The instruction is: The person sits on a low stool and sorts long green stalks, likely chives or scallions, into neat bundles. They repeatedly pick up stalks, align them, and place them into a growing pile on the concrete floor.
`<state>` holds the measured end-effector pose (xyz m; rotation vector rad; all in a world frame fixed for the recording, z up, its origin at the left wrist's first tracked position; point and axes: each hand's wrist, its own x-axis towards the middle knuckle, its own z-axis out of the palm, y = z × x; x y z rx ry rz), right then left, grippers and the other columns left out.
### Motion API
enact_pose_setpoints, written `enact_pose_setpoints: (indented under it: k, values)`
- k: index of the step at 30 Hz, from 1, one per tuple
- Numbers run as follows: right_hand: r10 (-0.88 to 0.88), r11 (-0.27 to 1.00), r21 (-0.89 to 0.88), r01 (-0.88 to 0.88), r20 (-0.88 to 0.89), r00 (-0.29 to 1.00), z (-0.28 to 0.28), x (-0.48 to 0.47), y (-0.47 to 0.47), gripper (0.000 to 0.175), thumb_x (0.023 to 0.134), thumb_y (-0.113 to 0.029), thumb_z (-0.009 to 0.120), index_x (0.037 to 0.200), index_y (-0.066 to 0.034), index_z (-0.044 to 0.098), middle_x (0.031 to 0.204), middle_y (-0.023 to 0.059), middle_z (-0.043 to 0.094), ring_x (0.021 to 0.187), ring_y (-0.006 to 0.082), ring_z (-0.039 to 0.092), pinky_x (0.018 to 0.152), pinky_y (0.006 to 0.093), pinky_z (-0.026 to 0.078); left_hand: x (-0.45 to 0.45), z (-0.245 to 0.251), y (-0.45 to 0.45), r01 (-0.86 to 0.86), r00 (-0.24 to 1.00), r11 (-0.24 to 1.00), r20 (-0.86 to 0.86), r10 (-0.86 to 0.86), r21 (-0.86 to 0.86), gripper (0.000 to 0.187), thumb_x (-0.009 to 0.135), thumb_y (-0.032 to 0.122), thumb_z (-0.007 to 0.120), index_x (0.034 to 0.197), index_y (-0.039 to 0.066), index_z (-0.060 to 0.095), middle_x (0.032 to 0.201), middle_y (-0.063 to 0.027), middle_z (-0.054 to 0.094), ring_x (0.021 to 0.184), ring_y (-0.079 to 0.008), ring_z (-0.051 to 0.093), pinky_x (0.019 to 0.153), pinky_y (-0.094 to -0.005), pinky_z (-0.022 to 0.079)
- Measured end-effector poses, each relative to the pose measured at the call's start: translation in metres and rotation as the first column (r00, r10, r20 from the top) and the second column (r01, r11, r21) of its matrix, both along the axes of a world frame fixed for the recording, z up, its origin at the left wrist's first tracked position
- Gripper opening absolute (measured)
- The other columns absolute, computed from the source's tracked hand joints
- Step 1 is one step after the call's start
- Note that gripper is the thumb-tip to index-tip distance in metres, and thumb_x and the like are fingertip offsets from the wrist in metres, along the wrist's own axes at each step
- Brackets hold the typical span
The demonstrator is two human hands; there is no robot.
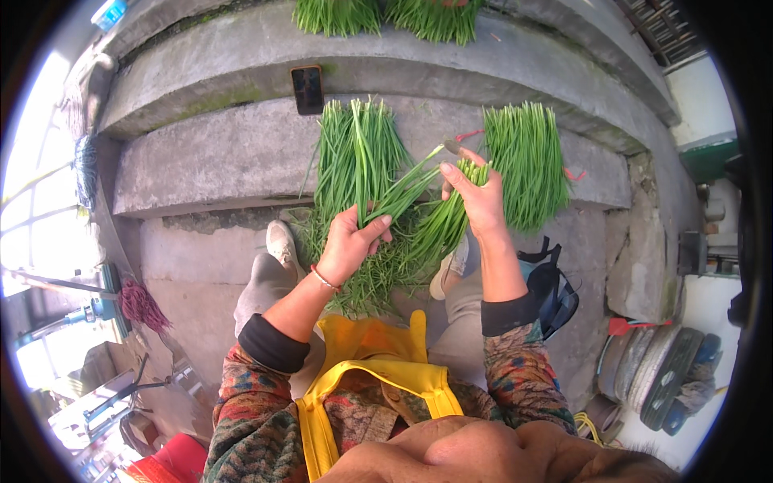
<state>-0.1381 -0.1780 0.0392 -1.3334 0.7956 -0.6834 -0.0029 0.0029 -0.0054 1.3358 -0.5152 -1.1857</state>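
My left hand (356, 238) holds a few long green stalks (407, 190), likely garlic chives, pinched between thumb and fingers. Their pale ends reach up to my right hand (474, 187), which grips a bundle of the same greens (444, 226), cut ends up and leaves hanging down. Something small and dark sits at my right fingertips. Just beyond my left hand, a loose pile of chives (356, 151) lies over the concrete step's edge. Right of my right hand rests an even bundle (525, 163), with red ties (574, 175) beside it. Loose trimmings (374, 278) cover the floor between my shoes.
A smartphone (307, 90) stands against the step riser. More bundles (432, 21) lie on a higher step. A dark bag (552, 287) is on the floor by my right leg. Round items (652, 374) are stacked at the right; a mop head (143, 303) hangs at the left.
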Motion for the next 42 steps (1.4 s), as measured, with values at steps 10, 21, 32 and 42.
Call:
enact_pose_setpoints:
  k: [10,21,32,42]
  values:
    - [-0.013,1.000,0.001,0.013,0.056,0.998,-0.005,-0.003,-0.004,0.041,0.087,-0.013,0.076,0.122,0.0033,0.061,0.081,0.0024,0.064,0.061,0.0102,0.058,0.058,0.0246,0.047,-0.004,0.001,0.003,0.067,0.980,0.996,0.185,-0.076,0.053,0.014,0.096,0.015,0.064,0.103,0.003,0.063,0.070,0.0007,0.063,0.061,-0.0064,0.054,0.057,-0.0244,0.044]
    - [0.065,0.753,-0.601,-0.268,-0.337,0.939,-0.012,-0.007,0.006,0.031,0.086,-0.013,0.074,0.115,-0.0027,0.067,0.080,0.0056,0.069,0.070,0.0121,0.062,0.064,0.0287,0.049,0.005,0.012,0.001,0.016,0.993,1.000,-0.120,-0.016,-0.008,0.011,0.095,0.012,0.062,0.099,0.003,0.060,0.070,-0.0040,0.063,0.050,-0.0061,0.046,0.044,-0.0211,0.034]
    - [0.295,0.955,-0.021,-0.296,-0.055,0.954,-0.002,-0.019,-0.003,0.015,0.088,-0.009,0.072,0.095,0.0022,0.065,0.072,0.0005,0.061,0.064,0.0086,0.059,0.061,0.0248,0.047,0.006,0.010,0.000,-0.140,0.989,0.990,-0.055,0.139,-0.016,0.015,0.094,0.011,0.063,0.104,0.001,0.058,0.072,-0.0050,0.065,0.048,-0.0060,0.047,0.044,-0.0217,0.036]
    - [-0.001,0.993,-0.117,-0.017,-0.153,0.988,-0.012,-0.011,-0.010,0.037,0.088,-0.017,0.075,0.119,-0.0002,0.065,0.075,-0.0005,0.061,0.057,0.0081,0.054,0.054,0.0251,0.045,0.004,0.007,0.001,-0.090,0.996,0.996,0.019,0.090,0.015,0.018,0.093,0.011,0.066,0.107,0.002,0.061,0.070,-0.0026,0.065,0.050,-0.0047,0.048,0.045,-0.0210,0.038]
